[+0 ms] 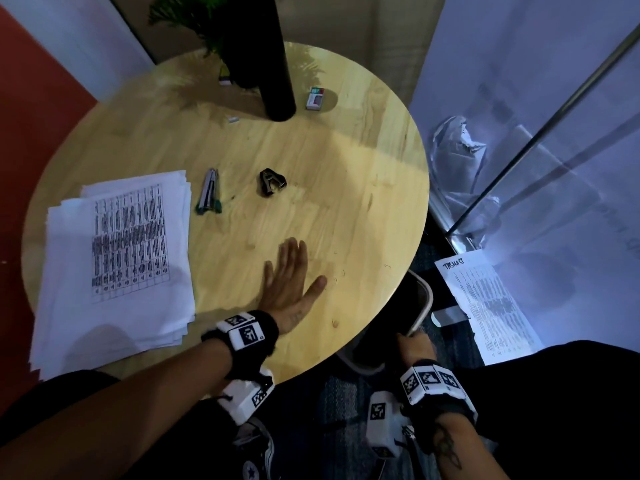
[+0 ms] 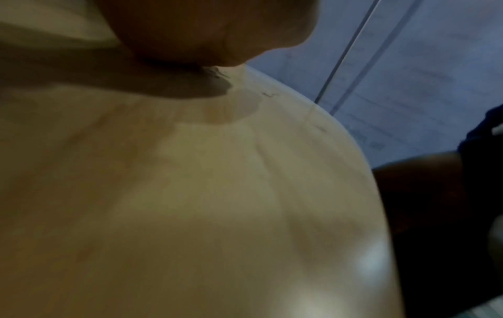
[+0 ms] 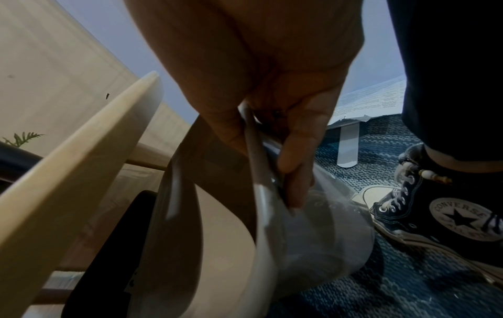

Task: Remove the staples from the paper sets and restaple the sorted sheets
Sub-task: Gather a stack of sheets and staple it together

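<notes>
My left hand [image 1: 291,282] lies flat on the round wooden table [image 1: 346,161], fingers straight, beside several loose pulled staples [image 1: 343,271] near the right edge. The heel of that hand [image 2: 212,32] fills the top of the left wrist view, with bent staples [image 2: 269,94] just past it. My right hand [image 1: 414,346] grips the rim of a grey waste bin [image 1: 420,299] held under the table edge; its fingers [image 3: 293,150] curl over the bin's rim [image 3: 261,193]. A stack of printed sheets [image 1: 117,265] lies at the left. A stapler [image 1: 209,192] and a black staple remover [image 1: 273,181] lie mid-table.
A black plant pot [image 1: 266,57] stands at the back of the table, with a small staple box [image 1: 316,98] beside it. More printed paper [image 1: 488,303] lies on the carpet to the right. My shoe [image 3: 441,219] is next to the bin.
</notes>
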`<state>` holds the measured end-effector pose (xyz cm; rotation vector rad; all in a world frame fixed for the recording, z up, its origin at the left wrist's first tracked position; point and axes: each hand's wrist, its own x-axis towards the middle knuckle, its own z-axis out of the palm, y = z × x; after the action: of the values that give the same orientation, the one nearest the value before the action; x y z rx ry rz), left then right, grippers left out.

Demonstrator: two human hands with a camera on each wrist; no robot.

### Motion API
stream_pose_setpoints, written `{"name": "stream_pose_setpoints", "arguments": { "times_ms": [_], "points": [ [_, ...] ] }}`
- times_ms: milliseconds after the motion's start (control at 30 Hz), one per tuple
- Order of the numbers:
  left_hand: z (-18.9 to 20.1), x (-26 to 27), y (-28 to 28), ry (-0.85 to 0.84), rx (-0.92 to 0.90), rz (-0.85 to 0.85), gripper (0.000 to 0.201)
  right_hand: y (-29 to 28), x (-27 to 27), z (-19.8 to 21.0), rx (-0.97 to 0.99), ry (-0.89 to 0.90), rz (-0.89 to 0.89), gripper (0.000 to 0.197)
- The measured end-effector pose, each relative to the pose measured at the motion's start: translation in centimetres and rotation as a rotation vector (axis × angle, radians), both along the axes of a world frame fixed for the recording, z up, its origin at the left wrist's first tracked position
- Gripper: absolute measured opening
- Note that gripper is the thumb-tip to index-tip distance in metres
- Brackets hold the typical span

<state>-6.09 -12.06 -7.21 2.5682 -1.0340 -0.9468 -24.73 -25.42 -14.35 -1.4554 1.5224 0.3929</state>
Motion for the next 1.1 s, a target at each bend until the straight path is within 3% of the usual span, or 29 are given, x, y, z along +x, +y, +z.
{"name": "stream_pose_setpoints", "arguments": {
  "times_ms": [100,200,300,467,633,800,833,967,1033,1100],
  "points": [
    [0.6,2.3,0.3,-0.036,-0.118,0.23,0.113,-0.1,0.0,-0.2,0.004,-0.002,0.002,0.034],
    [0.9,7.3,-0.2,-0.14,-0.095,0.479,0.082,-0.1,-0.1,-0.2,0.001,0.007,0.006,0.033],
    [0.6,11.8,-0.9,-0.138,-0.029,0.59,0.074,-0.1,0.0,0.1,-0.004,-0.001,0.006,0.033],
    [0.0,10.7,-2.0,-0.14,0.123,0.292,0.072,-0.3,0.0,0.2,-0.013,-0.004,0.017,0.037],
    [1.0,6.9,-1.1,-0.071,0.14,0.166,0.076,-0.2,0.1,0.5,-0.026,-0.013,0.005,0.03],
    [2.0,2.6,0.2,0.069,0.099,-0.118,0.109,0.0,0.3,0.9,-0.013,-0.01,0.007,0.037],
    [2.0,3.2,0.0,0.062,0.074,-0.101,0.107,0.1,0.4,1.0,-0.01,-0.007,0.008,0.037],
    [1.4,7.0,-1.8,-0.032,0.107,0.028,0.069,0.2,0.3,1.4,0.007,0.003,0.009,0.034],
    [1.1,6.4,-2.1,-0.077,0.174,-0.102,0.074,0.1,0.3,1.7,0.012,0.019,0.023,0.034],
    [1.1,4.3,-1.6,-0.037,0.197,-0.301,0.092,0.0,0.2,2.1,0.016,0.034,0.053,0.035]
  ]
}}
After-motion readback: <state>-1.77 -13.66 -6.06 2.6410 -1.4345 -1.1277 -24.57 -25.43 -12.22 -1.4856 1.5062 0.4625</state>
